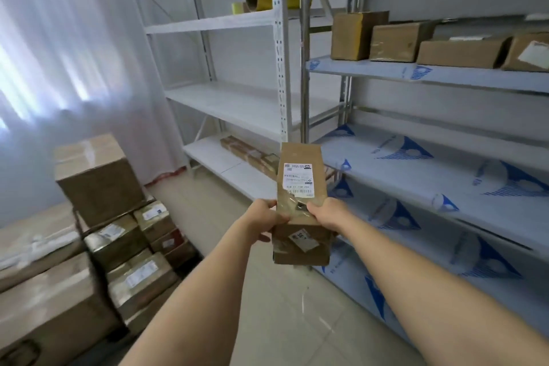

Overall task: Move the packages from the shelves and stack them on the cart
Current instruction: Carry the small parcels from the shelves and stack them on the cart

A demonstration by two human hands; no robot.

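Both hands hold a long, narrow cardboard package out in front, tilted up and away. The left hand grips its left edge, fingers curled round and the thumb on top; the right hand grips the right edge the same way. The fingertips of both hands are hidden behind the cardboard. Just beyond the thumbs, on the package's upper face, is a white shipping label, its print too small to read. Directly under the fingers a second, shorter box with a small sticker sits against the long package; whether the fingers also hold it cannot be told.

To the left of the left hand, well apart, stands a stack of taped cartons; whatever bears them is hidden. Past the fingers, on the lowest white shelf, lies a flat brown parcel, partly covered by the held package. Above the right hand, a row of brown boxes rests on a blue-printed shelf, the rightmost cut off by the frame.
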